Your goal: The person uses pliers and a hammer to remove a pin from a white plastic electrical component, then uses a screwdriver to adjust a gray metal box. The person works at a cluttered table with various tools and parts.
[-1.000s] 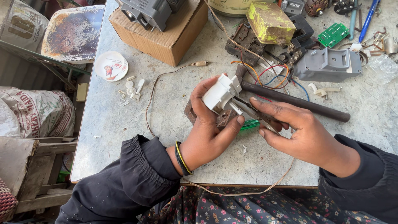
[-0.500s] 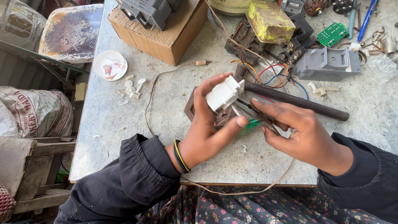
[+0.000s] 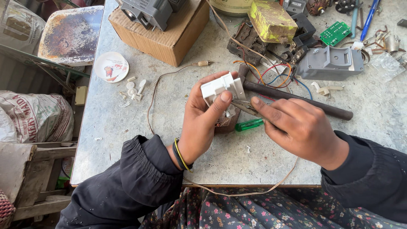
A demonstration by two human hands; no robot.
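- The left hand (image 3: 203, 123) grips a small white plastic switch block (image 3: 221, 88), lifted just above the grey metal table (image 3: 127, 127)
- The right hand (image 3: 296, 127) closes on slim metal pliers (image 3: 246, 107) with green handles, tips at the block's underside
- Judging by this, the block is part-way opened; loose white plastic bits (image 3: 133, 89) lie near
- Compared with a second ago, the block sits higher and more tilted up, and the right hand has moved closer

Worktop (image 3: 127, 140) layout: cardboard box (image 3: 169, 38) upper centre-left, small lid (image 3: 111, 67) to its left. Plastic switch block (image 3: 222, 87) at centre in left hand (image 3: 203, 123); right hand (image 3: 296, 127) just right of it. Long rod (image 3: 296, 97) behind both hands, circuit board (image 3: 335, 33) upper right.
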